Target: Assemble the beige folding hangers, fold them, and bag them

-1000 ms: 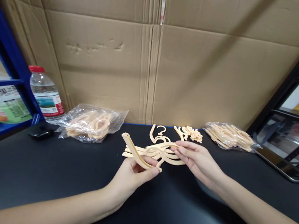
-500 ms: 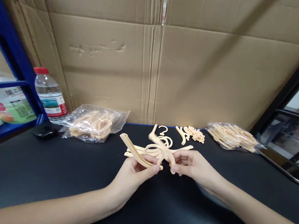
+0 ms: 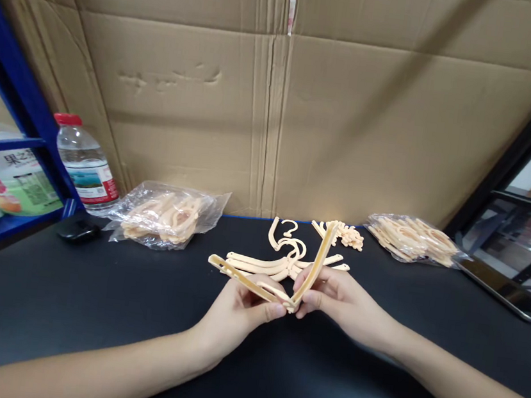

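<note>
Low over the black table, my left hand (image 3: 248, 305) is closed on a cream plastic hanger arm (image 3: 241, 278) that points out to the left. My right hand (image 3: 331, 297) pinches a second hanger arm (image 3: 318, 263), which slants up and to the right. The inner ends of both arms meet between my fingertips, beside a curved hook piece (image 3: 271, 289) partly hidden by my left fingers. Whether the pieces are joined cannot be made out. Just behind my hands lie several hangers (image 3: 257, 264), stacked with their hooks together. Beyond them are a loose hook (image 3: 289, 229) and a loose hanger arm (image 3: 273, 232).
A clear bag of hanger parts (image 3: 161, 215) lies at left, another bag (image 3: 415, 239) at right. Small cream parts (image 3: 350, 236) are heaped at the back. A water bottle (image 3: 86, 167), a black mouse (image 3: 78, 229) and a dark tablet (image 3: 508, 290) flank the table. Cardboard (image 3: 185, 105) stands behind.
The right-hand arm has swung from lying across the stack to pointing up and right. Its inner end now meets the left-hand arm, which has tilted flatter.
</note>
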Tool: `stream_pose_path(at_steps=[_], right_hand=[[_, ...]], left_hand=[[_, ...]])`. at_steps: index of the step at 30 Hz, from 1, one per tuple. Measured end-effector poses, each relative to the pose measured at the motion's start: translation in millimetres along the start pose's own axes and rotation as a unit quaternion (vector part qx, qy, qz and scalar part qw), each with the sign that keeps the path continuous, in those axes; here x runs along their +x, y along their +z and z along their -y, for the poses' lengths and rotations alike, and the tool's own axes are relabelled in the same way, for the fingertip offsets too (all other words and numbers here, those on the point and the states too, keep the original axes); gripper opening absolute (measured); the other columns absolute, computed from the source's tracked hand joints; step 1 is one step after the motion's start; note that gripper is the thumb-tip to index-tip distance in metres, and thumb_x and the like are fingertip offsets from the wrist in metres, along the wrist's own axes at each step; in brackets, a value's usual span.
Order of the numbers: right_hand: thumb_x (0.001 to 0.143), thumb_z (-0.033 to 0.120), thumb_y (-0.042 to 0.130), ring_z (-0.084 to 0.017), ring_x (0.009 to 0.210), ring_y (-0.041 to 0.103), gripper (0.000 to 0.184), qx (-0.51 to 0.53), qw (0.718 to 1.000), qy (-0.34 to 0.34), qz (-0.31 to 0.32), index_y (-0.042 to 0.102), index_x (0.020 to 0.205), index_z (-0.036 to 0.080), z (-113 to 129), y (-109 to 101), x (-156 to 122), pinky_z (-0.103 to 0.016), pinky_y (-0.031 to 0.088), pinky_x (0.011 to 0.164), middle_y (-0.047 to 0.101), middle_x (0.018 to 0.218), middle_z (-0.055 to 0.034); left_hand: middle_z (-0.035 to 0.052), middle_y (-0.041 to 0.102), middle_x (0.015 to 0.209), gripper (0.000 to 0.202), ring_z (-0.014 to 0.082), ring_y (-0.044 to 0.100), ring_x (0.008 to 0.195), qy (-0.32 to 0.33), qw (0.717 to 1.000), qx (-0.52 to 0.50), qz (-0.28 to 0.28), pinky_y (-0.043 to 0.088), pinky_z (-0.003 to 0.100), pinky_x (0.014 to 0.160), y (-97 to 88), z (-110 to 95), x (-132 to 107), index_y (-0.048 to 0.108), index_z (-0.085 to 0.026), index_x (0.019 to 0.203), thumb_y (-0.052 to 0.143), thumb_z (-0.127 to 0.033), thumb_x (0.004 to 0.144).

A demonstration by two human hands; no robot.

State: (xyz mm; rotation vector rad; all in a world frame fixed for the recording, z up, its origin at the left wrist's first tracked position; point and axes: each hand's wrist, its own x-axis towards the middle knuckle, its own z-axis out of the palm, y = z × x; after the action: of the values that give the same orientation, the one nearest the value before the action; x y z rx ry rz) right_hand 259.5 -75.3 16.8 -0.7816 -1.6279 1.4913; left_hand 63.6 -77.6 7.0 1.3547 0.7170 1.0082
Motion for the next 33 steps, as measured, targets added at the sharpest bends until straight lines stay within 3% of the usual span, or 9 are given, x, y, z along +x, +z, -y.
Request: stream_pose_path(at_steps=[11, 16, 22, 33], right_hand=[[0.083, 0.027, 0.064, -0.014, 0.078, 0.061, 0.012, 0.007, 1.000, 0.009, 0.028, 0.059, 0.082, 0.017, 6.9, 7.0, -0.9, -0.029, 0.056, 0.072, 0.058, 0.083, -0.0007], [0.079, 0.018, 0.064, -0.012, 0.067, 0.062, 0.003, -0.003, 1.000, 0.002, 0.001, 0.061, 0.079, 0.016, 6.4, 10.8, -1.0, -0.027, 0.055, 0.068, 0.062, 0.075, 0.0005], [0.073, 0.009, 0.064, -0.013, 0.064, 0.062, 0.010, -0.018, 0.999, -0.026, -0.039, 0.062, 0.075, 0.018, 5.6, 16.2, -3.7, -0.026, 0.054, 0.066, 0.065, 0.070, 0.0011], [0.073, 0.024, 0.074, -0.018, 0.073, 0.066, 0.013, -0.064, 0.990, -0.055, -0.111, 0.062, 0.078, 0.019, -6.9, 24.2, -4.7, -0.032, 0.056, 0.072, 0.067, 0.077, -0.0025]], left_hand=[[0.0013, 0.067, 0.068, 0.009, 0.0181, 0.061, 0.071, -0.025, 1.000, -0.017, 0.009, 0.048, 0.030, 0.075, 3.4, -3.9, -1.8, 0.072, -0.018, 0.069, 0.079, -0.022, 0.065], [0.0014, 0.068, 0.066, 0.008, 0.0179, 0.062, 0.070, -0.018, 1.000, -0.015, -0.010, 0.048, 0.029, 0.073, 4.1, -2.7, -4.0, 0.072, -0.018, 0.067, 0.079, -0.022, 0.064], [0.0018, 0.069, 0.069, 0.011, 0.0179, 0.061, 0.070, -0.017, 0.999, -0.017, -0.047, 0.046, 0.027, 0.069, 4.4, -1.2, -6.3, 0.071, -0.017, 0.067, 0.079, -0.022, 0.064], [0.0032, 0.070, 0.072, 0.018, 0.0190, 0.064, 0.073, -0.011, 0.997, -0.055, -0.052, 0.047, 0.031, 0.075, 4.0, 2.7, -3.4, 0.068, -0.016, 0.073, 0.080, -0.028, 0.067]])
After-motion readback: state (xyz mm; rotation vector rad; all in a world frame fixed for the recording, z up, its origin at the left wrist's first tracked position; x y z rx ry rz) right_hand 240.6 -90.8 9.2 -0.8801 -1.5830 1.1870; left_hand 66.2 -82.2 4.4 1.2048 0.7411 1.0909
